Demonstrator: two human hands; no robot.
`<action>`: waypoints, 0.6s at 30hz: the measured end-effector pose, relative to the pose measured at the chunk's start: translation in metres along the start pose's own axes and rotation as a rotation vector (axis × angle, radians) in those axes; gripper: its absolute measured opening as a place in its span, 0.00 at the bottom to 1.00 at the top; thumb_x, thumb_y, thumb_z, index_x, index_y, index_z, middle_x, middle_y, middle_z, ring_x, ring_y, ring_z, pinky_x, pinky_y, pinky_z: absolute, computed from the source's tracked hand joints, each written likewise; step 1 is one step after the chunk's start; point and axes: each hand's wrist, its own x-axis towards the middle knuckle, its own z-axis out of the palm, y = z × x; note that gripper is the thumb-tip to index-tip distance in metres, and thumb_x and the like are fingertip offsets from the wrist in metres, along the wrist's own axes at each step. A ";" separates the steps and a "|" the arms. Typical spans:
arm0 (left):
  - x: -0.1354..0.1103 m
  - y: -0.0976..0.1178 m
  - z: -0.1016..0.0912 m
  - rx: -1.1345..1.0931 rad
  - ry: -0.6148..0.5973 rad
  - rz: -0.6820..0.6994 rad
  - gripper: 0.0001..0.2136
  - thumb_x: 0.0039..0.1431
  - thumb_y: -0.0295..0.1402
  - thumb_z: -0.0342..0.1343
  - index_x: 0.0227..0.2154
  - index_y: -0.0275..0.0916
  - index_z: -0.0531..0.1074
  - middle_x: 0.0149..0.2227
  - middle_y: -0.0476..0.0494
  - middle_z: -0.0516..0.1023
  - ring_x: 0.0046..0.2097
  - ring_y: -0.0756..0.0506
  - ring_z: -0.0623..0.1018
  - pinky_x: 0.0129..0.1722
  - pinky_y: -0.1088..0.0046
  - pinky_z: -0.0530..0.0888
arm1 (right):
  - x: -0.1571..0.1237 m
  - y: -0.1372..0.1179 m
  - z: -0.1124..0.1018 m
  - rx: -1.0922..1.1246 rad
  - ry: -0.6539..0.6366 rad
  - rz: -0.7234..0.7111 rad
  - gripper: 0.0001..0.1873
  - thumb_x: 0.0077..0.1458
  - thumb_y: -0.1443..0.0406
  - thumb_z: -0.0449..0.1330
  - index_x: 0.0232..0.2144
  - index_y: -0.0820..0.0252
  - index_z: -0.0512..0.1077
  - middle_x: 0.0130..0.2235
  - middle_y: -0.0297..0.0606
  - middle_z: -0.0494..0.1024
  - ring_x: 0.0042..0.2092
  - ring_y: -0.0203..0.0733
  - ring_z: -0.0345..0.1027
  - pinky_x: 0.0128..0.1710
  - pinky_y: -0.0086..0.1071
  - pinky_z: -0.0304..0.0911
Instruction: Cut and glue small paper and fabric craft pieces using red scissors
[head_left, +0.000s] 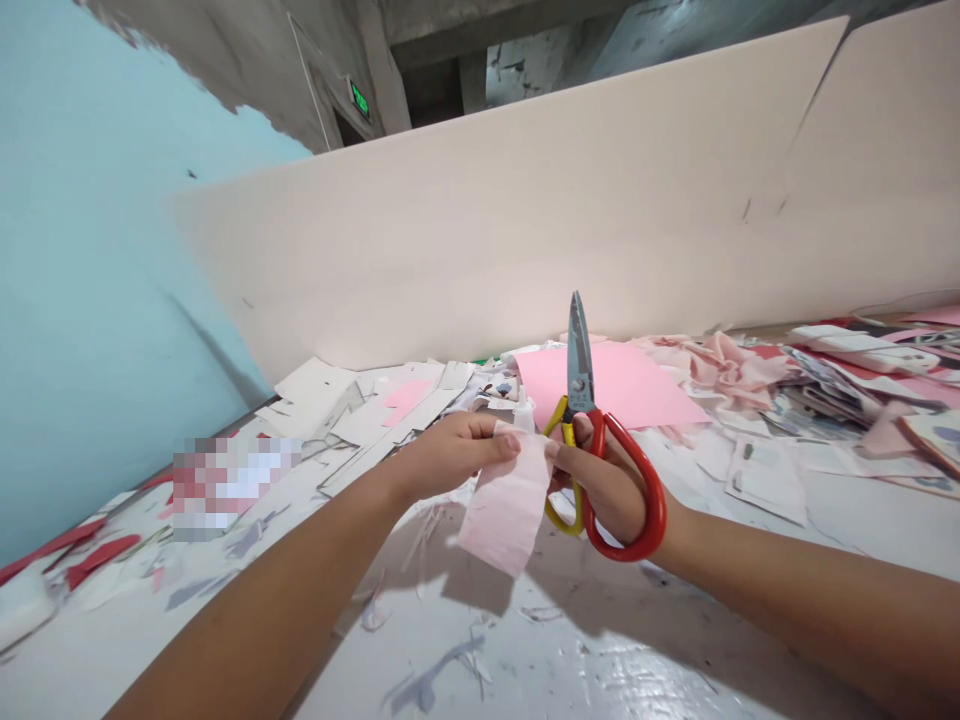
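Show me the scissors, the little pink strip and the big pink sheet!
scissors (580,378), head view, on the blades above the pivot.
pink strip (508,505), head view, middle of the strip.
pink sheet (634,385), head view, its bare middle.

Grips red-and-yellow scissors (581,390) in the right hand (611,490), blades together, tips pointing up and away. Just left of the scissors, pinches a pale pink strip (506,510) by its top edge with the left hand (442,455) and lets it hang slanting above the white tabletop (600,660). Right behind the scissors, a flat pink sheet (630,385); farther behind, a tall pale board (525,220). Left of the scissors, white card scraps (337,405); right of the scissors, crumpled pink cloth (731,365) among more paper pieces.
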 end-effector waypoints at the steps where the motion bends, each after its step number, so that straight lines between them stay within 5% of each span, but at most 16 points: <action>1: -0.001 0.001 0.000 -0.004 0.006 -0.001 0.14 0.47 0.44 0.56 0.25 0.37 0.67 0.23 0.51 0.65 0.25 0.52 0.65 0.26 0.76 0.62 | 0.000 0.000 0.000 0.003 -0.022 -0.009 0.09 0.47 0.62 0.59 0.21 0.57 0.64 0.21 0.28 0.67 0.25 0.36 0.64 0.29 0.32 0.63; 7: -0.005 0.008 0.000 0.232 -0.172 -0.073 0.14 0.46 0.43 0.57 0.19 0.37 0.67 0.18 0.54 0.60 0.21 0.54 0.59 0.20 0.79 0.56 | -0.001 -0.002 -0.004 -0.186 -0.166 -0.017 0.08 0.46 0.60 0.60 0.23 0.57 0.65 0.20 0.26 0.65 0.23 0.34 0.61 0.24 0.28 0.57; 13: -0.006 0.010 0.006 0.369 -0.303 -0.125 0.07 0.45 0.36 0.57 0.20 0.39 0.71 0.20 0.54 0.67 0.26 0.52 0.66 0.24 0.79 0.61 | -0.012 -0.010 -0.003 -0.449 -0.349 0.025 0.08 0.50 0.61 0.55 0.22 0.57 0.63 0.19 0.27 0.64 0.21 0.33 0.58 0.21 0.27 0.54; 18: -0.005 0.010 0.007 0.393 -0.347 -0.117 0.08 0.45 0.39 0.57 0.24 0.39 0.71 0.23 0.52 0.69 0.27 0.51 0.67 0.25 0.78 0.61 | -0.014 -0.008 -0.004 -0.537 -0.327 -0.061 0.09 0.52 0.64 0.52 0.21 0.57 0.59 0.21 0.27 0.60 0.24 0.33 0.55 0.23 0.27 0.53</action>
